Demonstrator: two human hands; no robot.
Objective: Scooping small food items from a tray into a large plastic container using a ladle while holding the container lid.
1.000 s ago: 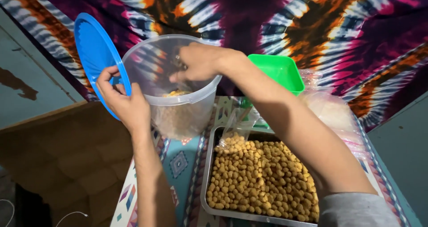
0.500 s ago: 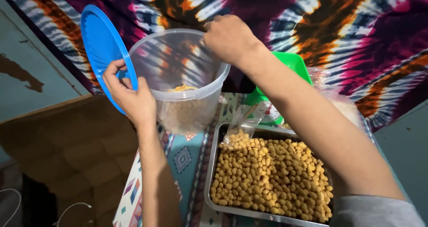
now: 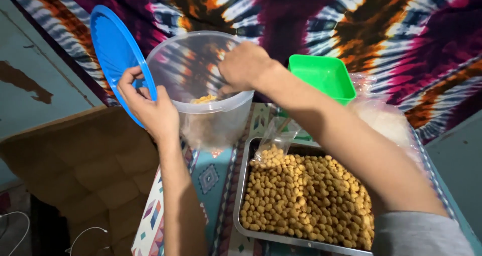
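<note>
Left hand (image 3: 150, 108): raised, forearm running up from the bottom edge, palm toward the tub. Fingers curled and clamped on the lower edge of the blue lid (image 3: 116, 55); the same hand presses against the tub's near wall. Lid stands on edge, tilted, just left of the tub rim and touching it.

Right hand (image 3: 244, 65): arm comes in from lower right, grey sleeve (image 3: 422, 233) at the elbow end. Wrist bent down over the far right rim of the tub, fingers together and dipped inside. Cannot tell whether they pinch anything; fingertips are hidden behind the knuckles and rim.

Tub (image 3: 201, 85): clear plastic, round, open, held up between both hands above the table. A small heap of yellow-brown snack pieces (image 3: 205, 99) shows near its bottom.

Around:
- Metal tray (image 3: 241, 195) low centre-right, heaped with the same brown pieces; the right forearm crosses over its upper right part.
- Small clear bag (image 3: 273, 140) with a few pieces, lying at the tray's top left corner.
- Green square container (image 3: 321, 75) behind the right forearm, partly blocked by it.
- Larger clear bag (image 3: 386, 120) of pale stuff right of the arm.
- Patterned tablecloth (image 3: 208, 178) under tub and tray.
- Tie-dye cloth (image 3: 351, 20) hangs across the background.
- Brown cardboard (image 3: 75, 160) at lower left.
</note>
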